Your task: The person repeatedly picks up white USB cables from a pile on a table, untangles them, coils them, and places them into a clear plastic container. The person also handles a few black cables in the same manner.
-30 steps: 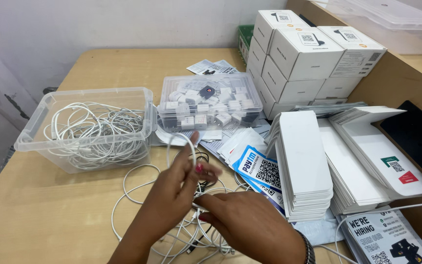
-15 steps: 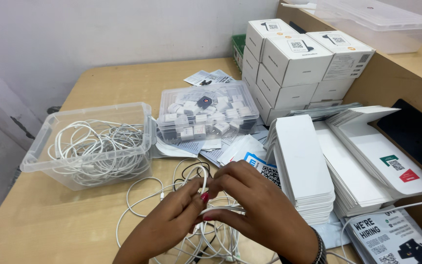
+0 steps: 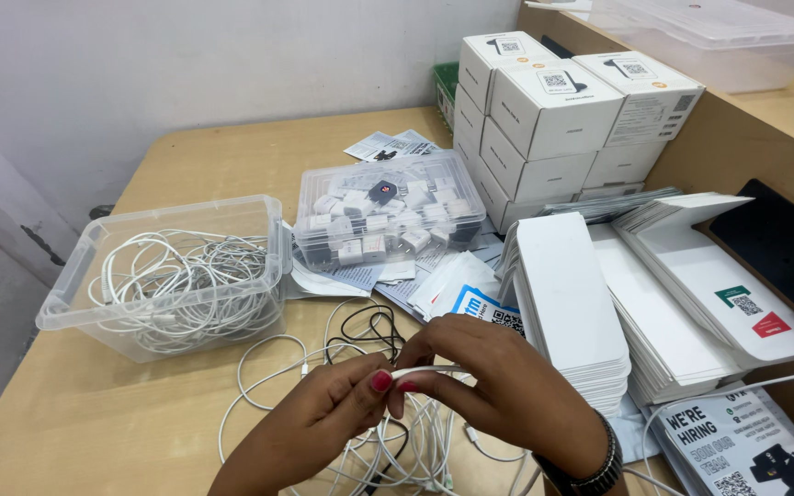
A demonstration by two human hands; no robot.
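My left hand and my right hand meet at the front of the wooden table. Both pinch a white cable that runs between the fingertips of the two hands. Under the hands lies a loose tangle of white cables with one black cable looped among them. A dark bracelet sits on my right wrist.
A clear tub of coiled white cables stands at the left. A clear box of small white adapters sits behind the hands. White cartons are stacked at the back right, flat white sleeves and leaflets at the right.
The hands have drawn nearer to me and closed together on one white cable. The camera view has tilted down slightly.
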